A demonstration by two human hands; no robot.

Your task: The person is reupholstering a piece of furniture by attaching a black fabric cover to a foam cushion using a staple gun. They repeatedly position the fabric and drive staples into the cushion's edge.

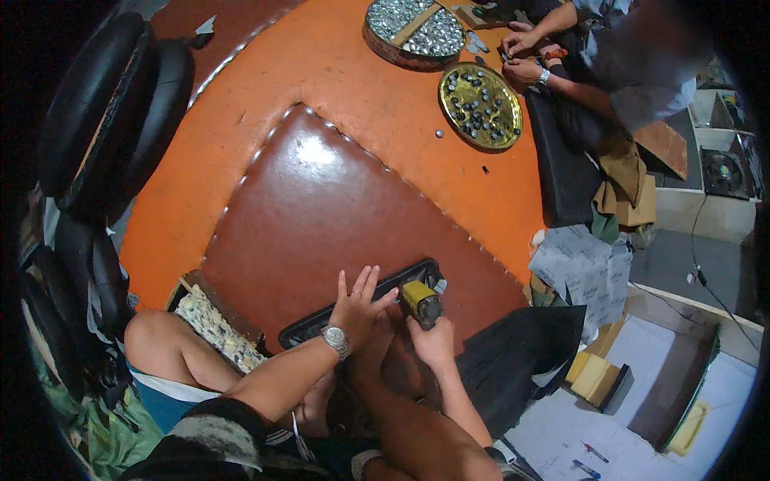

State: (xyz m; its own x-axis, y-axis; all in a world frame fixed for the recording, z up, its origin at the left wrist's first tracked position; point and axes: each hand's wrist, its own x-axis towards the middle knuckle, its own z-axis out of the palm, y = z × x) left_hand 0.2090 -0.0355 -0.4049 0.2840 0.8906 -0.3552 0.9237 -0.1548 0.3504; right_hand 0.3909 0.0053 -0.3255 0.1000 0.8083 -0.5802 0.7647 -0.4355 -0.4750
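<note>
My left hand (358, 308), with a metal watch on its wrist, lies with its fingers spread across a long, narrow piece covered in black (309, 325). In my right hand (434, 343) is a yellow and black staple gun (422, 303), its body at the right end of the black piece. My fingers wrap the tool's near part. The black piece rests over the near part of a brown padded board (345, 200) with studded edges. My left hand and the tool hide some of it, and the tool's tip cannot be made out.
Across the orange surface (200, 200), a co-worker's hands (525, 60) are beside a gold tray (481, 108) of small dark caps. A round tin (413, 32) holds silver pieces. Black padded rings (96, 112) stand left; a foam-filled box (216, 321) is by my knee.
</note>
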